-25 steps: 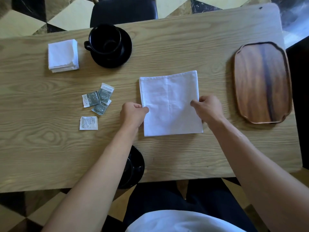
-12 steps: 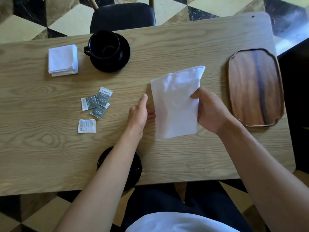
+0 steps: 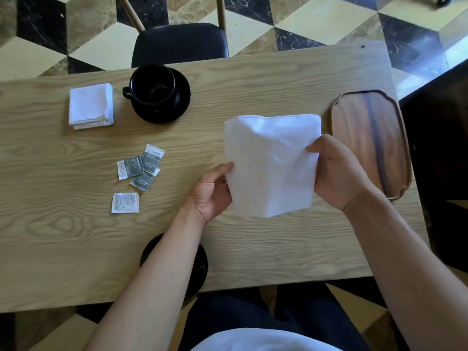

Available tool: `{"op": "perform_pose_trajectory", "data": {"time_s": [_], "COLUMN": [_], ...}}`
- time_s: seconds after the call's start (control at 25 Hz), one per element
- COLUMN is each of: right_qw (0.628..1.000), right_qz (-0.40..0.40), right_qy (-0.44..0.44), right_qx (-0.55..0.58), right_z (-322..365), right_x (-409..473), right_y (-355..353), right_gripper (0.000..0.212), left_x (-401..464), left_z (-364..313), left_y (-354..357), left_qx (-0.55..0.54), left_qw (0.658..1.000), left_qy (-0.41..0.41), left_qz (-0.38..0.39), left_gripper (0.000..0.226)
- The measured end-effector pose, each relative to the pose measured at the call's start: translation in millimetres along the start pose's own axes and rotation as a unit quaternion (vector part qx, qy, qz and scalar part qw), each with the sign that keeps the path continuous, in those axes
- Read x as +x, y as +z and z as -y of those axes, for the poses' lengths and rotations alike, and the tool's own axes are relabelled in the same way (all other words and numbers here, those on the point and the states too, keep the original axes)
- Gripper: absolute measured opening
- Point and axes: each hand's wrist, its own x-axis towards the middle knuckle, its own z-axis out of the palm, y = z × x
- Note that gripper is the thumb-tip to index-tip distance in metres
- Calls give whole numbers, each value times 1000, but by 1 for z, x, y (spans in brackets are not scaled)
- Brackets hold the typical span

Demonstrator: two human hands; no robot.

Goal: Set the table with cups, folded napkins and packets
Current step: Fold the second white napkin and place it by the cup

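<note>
White napkin (image 3: 271,163) lifted off table (slightly rumpled), folded napkin (image 3: 91,106) far-left, black cup (image 3: 153,88) beside it

Light wooden desk (image 3: 253,249) seen from above, grain running left to right. Far left: a stack of folded white napkins (image 3: 91,106). Just right of it: a black cup (image 3: 153,84) on a black saucer (image 3: 182,97). Left of centre: three grey packets (image 3: 140,165) overlapping, with one white packet (image 3: 125,203) nearer and apart. Right end: a dark wooden tray (image 3: 369,138). Near edge: a second black saucer (image 3: 200,269), largely hidden.
</note>
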Motion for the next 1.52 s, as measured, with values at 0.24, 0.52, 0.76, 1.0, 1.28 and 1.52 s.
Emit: {"op": "perform_pose_trajectory", "data": {"time_s": [0.24, 0.52, 0.76, 1.0, 1.28, 1.52], "right_qw": [961, 919, 859, 749, 884, 837], "right_qz": [-143, -207, -153, -152, -158, -298], "right_qy": [-99, -202, -263, -338, -203, -104], "right_qx": [-215, -268, -411, -549, -390, -446], "right_z": [-12, -22, -20, -15, -22, -93], "right_x": [8, 9, 5, 2, 11, 40], "right_y": [-23, -28, -32, -41, -36, -34], "right_gripper": [18, 41, 48, 15, 20, 23], "left_x": [-10, -27, -36, -42, -36, 5], "left_z": [-25, -37, -39, -37, -31, 25], "left_y": [-13, -2, 5, 4, -4, -16], "left_qx": [114, 265, 473, 615, 367, 520], "left_qw": [968, 887, 738, 554, 881, 725], "left_qy": [184, 347, 423, 517, 280, 323], "left_qz": [-128, -150, -231, -217, -104, -316], "left_gripper": [31, 48, 46, 13, 13, 12]}}
